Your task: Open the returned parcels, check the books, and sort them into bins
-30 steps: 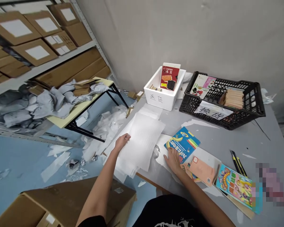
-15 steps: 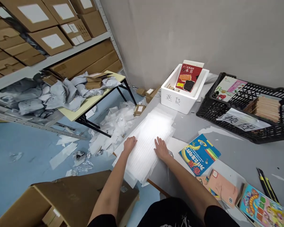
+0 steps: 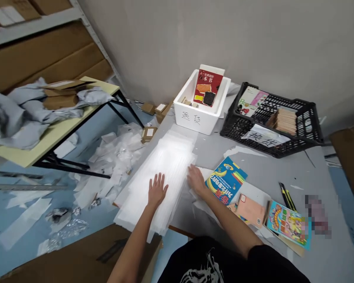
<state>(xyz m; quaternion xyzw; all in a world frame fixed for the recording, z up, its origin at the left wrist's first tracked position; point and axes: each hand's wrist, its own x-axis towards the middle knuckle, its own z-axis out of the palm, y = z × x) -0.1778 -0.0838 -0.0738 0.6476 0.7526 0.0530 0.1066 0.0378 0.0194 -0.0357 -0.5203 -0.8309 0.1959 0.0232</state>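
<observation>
A stack of thin white packing foam sheets (image 3: 168, 157) lies on the grey table, its near end jutting past the table edge. My left hand (image 3: 157, 191) rests flat on top of the stack with fingers spread. At the stack's right edge is my right hand (image 3: 196, 180), fingers loosely bent and apart from any grip I can see; its fingertips are partly blurred. Just right of that hand lies a blue children's book (image 3: 226, 180). Near it are a pink book (image 3: 250, 210) and a colourful book (image 3: 289, 224).
On the grey table (image 3: 318, 173) stand a white foam box (image 3: 196, 118) with a red book and a black crate (image 3: 265, 122) holding books. A yellow-black utility knife (image 3: 287, 198) lies at right. Left are a yellow table (image 3: 20, 155) with grey parcels and a cardboard box (image 3: 85, 255).
My left hand has moved from the stack's left edge onto its top and flattened. The right hand's fingers have bent at the right edge. My view has turned to the right.
</observation>
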